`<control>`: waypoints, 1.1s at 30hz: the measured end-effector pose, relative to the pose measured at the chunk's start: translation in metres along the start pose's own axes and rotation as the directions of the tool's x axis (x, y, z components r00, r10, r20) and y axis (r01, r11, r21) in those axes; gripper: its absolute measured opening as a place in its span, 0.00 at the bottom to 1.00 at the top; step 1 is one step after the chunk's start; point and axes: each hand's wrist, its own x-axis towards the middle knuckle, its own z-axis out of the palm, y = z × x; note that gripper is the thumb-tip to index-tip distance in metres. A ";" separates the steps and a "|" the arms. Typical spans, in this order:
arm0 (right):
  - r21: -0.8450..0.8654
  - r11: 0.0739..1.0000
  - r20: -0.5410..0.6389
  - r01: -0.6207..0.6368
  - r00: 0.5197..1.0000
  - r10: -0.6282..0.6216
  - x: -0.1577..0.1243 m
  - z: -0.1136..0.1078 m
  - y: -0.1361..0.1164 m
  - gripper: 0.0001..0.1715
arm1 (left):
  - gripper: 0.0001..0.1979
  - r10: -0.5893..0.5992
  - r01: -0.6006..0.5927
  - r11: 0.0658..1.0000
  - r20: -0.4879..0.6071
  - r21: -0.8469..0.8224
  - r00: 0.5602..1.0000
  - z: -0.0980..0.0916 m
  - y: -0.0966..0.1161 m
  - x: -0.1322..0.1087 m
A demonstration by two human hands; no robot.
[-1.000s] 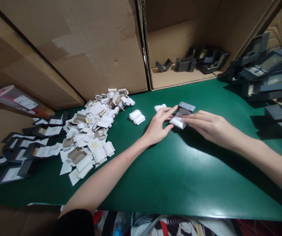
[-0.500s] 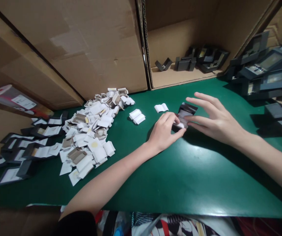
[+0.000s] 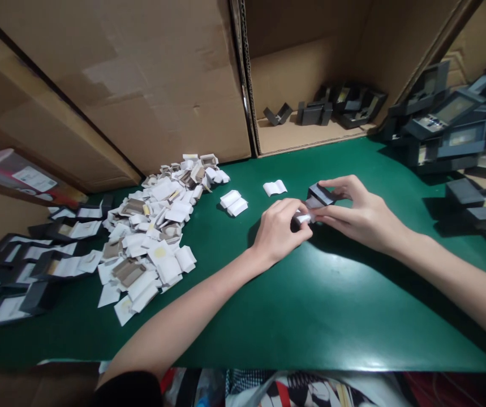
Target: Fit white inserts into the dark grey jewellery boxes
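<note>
Between both hands, above the green table, is a small dark hinged box (image 3: 322, 194) with a pale lining, its two halves apart. My left hand (image 3: 277, 229) is closed around its near-left half, where a white piece (image 3: 302, 217) shows between the fingers. My right hand (image 3: 359, 212) pinches the far-right half, with thumb and fingers on its edges. Fingers partly cover the box, so its inside is hard to see. Left of the box lie two folded white card inserts, a farther one (image 3: 275, 187) and a nearer one (image 3: 234, 203).
A heap of white card inserts (image 3: 153, 232) spreads over the green table (image 3: 268, 316) to the left. Dark open boxes (image 3: 62, 249) lie beyond it at far left, near a clear plastic tub (image 3: 34, 178). More dark boxes (image 3: 452, 121) are stacked at right and inside a cardboard carton (image 3: 293, 73).
My right hand's spread fingers have closed onto the far half of the box. That half has turned in the hands. The whole view has shifted slightly.
</note>
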 end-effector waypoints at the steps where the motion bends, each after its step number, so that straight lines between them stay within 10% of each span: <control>1: 0.000 1.000 -0.008 -0.012 1.000 0.012 0.000 0.000 -0.002 0.08 | 0.08 0.005 -0.005 1.000 -0.003 0.003 1.000 0.000 0.000 0.000; 33: -0.036 0.999 -0.018 0.028 0.999 -0.029 -0.005 0.009 -0.010 0.08 | 0.07 0.027 -0.022 0.994 -0.038 0.105 0.999 0.004 0.001 0.002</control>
